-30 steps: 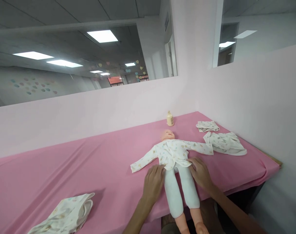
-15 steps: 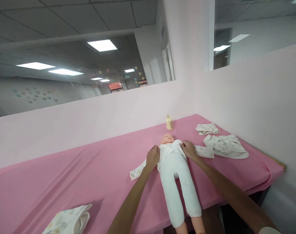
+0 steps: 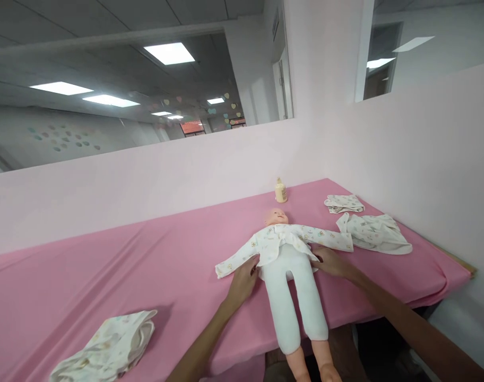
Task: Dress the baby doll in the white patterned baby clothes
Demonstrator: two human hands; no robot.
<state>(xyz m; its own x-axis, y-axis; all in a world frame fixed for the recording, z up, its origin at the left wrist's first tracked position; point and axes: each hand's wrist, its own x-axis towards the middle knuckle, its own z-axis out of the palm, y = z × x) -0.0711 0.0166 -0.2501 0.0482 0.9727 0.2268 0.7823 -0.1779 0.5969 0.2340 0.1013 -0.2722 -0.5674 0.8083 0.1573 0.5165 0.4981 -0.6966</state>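
Observation:
A baby doll (image 3: 277,217) lies on its back, head toward the wall and legs toward me, its lower body and legs covered in plain white. It wears a white printed baby shirt (image 3: 270,245), sleeves spread to both sides and front panels parted over the belly. At the shirt's lower left side, my left hand (image 3: 244,278) has its fingers closed on the edge of the cloth. My right hand (image 3: 330,262) pinches the hem at the opposite side. The fingertips of both hands are partly hidden by the cloth.
A pink sheet (image 3: 178,265) covers the table. Folded printed cloth (image 3: 106,347) lies at front left. On the right are a small folded cloth (image 3: 344,203) and a larger printed garment (image 3: 379,233). A cream-coloured bottle (image 3: 281,192) stands near the back wall.
Both hands have moved from the doll's chest down to the shirt's lower sides. The printed front panels now lie folded outward and down, where plain white cloth showed before. The view has shifted slightly.

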